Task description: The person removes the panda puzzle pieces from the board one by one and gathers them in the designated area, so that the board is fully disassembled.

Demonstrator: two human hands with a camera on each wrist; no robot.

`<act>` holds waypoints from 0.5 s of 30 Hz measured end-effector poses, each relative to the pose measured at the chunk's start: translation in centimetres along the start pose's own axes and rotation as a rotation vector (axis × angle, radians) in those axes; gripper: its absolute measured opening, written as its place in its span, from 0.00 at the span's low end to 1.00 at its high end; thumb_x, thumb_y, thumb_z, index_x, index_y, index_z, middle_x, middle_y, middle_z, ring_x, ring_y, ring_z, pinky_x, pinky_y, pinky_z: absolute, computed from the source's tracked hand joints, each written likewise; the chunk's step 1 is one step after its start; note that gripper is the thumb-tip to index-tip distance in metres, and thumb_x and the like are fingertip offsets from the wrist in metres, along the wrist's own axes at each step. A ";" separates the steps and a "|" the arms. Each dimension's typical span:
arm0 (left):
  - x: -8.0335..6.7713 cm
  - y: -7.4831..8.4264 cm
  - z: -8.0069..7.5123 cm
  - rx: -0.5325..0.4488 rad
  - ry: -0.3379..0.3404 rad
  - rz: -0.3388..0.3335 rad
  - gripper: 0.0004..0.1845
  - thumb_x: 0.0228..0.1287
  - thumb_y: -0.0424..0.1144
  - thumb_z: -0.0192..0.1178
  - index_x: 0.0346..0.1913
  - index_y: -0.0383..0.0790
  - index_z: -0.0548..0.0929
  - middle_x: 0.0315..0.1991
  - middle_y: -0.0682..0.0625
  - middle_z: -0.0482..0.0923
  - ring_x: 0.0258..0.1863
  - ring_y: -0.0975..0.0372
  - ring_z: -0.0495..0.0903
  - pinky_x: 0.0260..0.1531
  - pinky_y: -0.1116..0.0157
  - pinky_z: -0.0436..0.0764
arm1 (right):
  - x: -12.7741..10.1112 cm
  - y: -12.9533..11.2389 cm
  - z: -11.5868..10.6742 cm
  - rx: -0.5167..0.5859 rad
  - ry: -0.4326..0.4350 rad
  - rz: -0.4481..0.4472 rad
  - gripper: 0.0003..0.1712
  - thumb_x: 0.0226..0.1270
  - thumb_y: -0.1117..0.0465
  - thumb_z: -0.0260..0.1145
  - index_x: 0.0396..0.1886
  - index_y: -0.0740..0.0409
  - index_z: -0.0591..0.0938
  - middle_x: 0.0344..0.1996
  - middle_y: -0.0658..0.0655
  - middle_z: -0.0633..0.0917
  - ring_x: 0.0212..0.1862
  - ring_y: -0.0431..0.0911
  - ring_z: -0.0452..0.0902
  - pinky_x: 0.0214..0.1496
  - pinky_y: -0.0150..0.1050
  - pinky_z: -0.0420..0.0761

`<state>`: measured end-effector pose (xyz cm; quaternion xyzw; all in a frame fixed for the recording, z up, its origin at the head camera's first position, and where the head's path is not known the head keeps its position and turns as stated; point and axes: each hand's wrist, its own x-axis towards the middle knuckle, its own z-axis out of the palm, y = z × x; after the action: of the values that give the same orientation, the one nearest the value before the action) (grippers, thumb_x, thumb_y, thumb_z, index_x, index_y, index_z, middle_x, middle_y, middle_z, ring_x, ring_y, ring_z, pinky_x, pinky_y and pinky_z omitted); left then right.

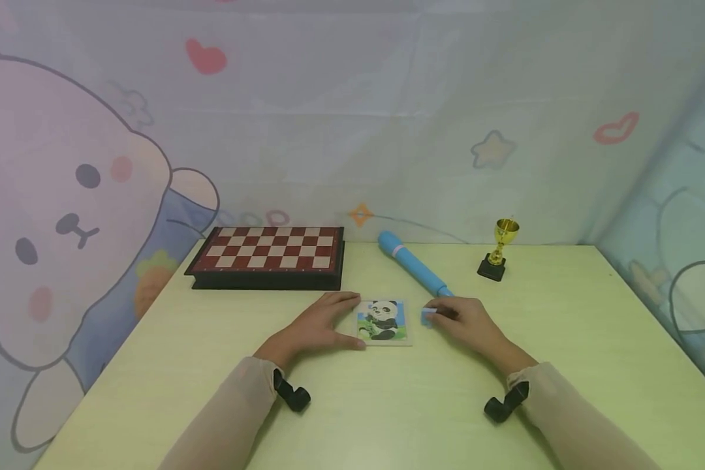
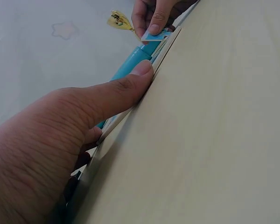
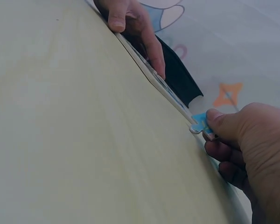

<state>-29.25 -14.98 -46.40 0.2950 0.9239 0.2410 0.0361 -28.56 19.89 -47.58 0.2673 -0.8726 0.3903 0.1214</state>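
A square panda jigsaw puzzle (image 1: pixel 382 321) lies in its pale tray on the table, in the middle of the head view. My left hand (image 1: pixel 314 328) spans its left side, thumb at the near edge and fingers at the far edge. In the left wrist view the thumb (image 2: pixel 142 70) rests along the tray's rim. To the right of the tray, my right hand (image 1: pixel 467 324) pinches a small blue puzzle piece (image 1: pixel 427 316) between thumb and fingers. The right wrist view shows the piece (image 3: pixel 200 122) with a rounded tab, overlapping the tray's end there.
A folding chessboard box (image 1: pixel 267 281) with red and white squares stands behind the left hand. The blue rod-like tool (image 1: pixel 414 264) with a thicker end lies just beyond the right hand. Farther right is a gold trophy cup (image 1: pixel 499 245) on a black base. A printed cloth backdrop (image 1: pixel 388 130) hangs behind the table.
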 end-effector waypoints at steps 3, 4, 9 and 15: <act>-0.2 0.2 -0.1 -0.014 -0.005 -0.005 0.56 0.48 0.75 0.66 0.78 0.51 0.64 0.77 0.58 0.58 0.76 0.61 0.54 0.72 0.53 0.59 | -0.2 -0.1 -0.1 -0.033 -0.001 -0.019 0.09 0.66 0.55 0.73 0.44 0.50 0.89 0.32 0.42 0.86 0.34 0.37 0.79 0.38 0.35 0.80; -0.2 0.2 -0.1 -0.019 -0.005 -0.004 0.56 0.48 0.75 0.67 0.78 0.51 0.64 0.77 0.57 0.58 0.76 0.60 0.54 0.72 0.53 0.58 | -0.2 -0.2 -0.2 -0.042 0.001 -0.027 0.09 0.66 0.56 0.73 0.44 0.50 0.89 0.32 0.42 0.86 0.33 0.37 0.78 0.37 0.35 0.80; -0.4 0.3 -0.1 -0.033 -0.003 -0.007 0.56 0.48 0.74 0.68 0.78 0.52 0.64 0.77 0.56 0.58 0.76 0.61 0.54 0.72 0.53 0.58 | -0.3 -0.4 -0.5 -0.106 0.014 -0.080 0.09 0.64 0.59 0.74 0.44 0.53 0.89 0.29 0.42 0.83 0.30 0.37 0.74 0.33 0.35 0.78; -0.8 -0.1 0.1 -0.023 -0.007 -0.016 0.56 0.47 0.75 0.67 0.77 0.53 0.64 0.77 0.57 0.58 0.76 0.60 0.55 0.72 0.53 0.58 | -0.3 -0.3 -0.2 -0.183 0.026 -0.169 0.11 0.62 0.60 0.76 0.43 0.57 0.89 0.31 0.46 0.81 0.30 0.37 0.72 0.30 0.33 0.76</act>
<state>-28.61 -15.41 -46.61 0.2880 0.9233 0.2500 0.0447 -28.14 20.05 -47.40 0.3226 -0.8774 0.3006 0.1892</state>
